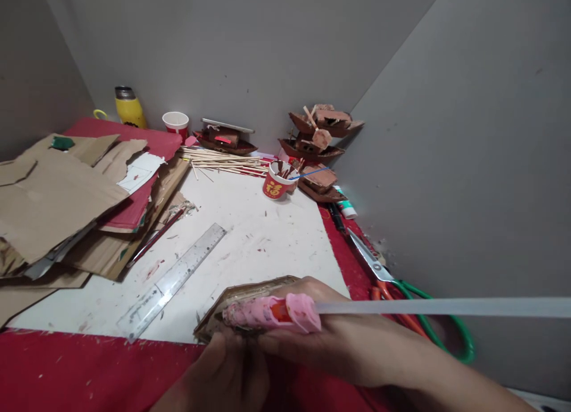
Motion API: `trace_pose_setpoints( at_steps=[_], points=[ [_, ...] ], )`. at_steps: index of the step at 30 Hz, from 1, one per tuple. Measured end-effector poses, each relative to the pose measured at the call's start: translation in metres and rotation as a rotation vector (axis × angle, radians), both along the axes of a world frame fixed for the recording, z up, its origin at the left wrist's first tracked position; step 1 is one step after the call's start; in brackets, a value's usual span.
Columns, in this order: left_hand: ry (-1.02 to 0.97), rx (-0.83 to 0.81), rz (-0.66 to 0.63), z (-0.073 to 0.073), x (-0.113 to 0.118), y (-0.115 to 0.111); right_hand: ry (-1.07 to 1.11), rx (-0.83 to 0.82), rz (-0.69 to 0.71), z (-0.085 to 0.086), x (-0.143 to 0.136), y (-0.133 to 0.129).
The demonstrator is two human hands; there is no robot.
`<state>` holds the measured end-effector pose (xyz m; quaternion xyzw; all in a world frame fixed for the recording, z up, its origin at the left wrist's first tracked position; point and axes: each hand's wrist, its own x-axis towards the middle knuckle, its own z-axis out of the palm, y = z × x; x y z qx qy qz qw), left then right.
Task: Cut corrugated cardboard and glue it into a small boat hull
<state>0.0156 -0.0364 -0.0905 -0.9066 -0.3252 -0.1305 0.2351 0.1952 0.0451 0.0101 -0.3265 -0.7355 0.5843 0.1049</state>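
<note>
My right hand [321, 332] is wrapped round a pink hot glue gun [272, 314]. A long translucent glue stick [437, 307] runs out of its back end toward the right edge. The gun's front points left, over a small cardboard boat hull [250, 290] with raised sides. With fingers closed at the hull's near side, my left hand [223, 364] grips it. The glue gun and my right hand hide much of the hull, and the nozzle tip cannot be made out.
A clear ruler [178, 275] lies on the white sheet [236, 222]. Stacked cardboard [62, 192] fills the left. Scissors [379, 269] rest at right. Behind are wooden sticks [223, 160], a red-and-white paper cup [274, 186], several brown model boats [321, 183] and a yellow bottle [130, 110].
</note>
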Motion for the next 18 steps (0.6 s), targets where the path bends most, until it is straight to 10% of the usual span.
trace_pose_setpoints(
  at_steps=[18],
  points=[
    [0.013, 0.083, 0.012, -0.001, 0.002, 0.002, 0.011, -0.100, -0.029, -0.003, 0.003, 0.001]
  ],
)
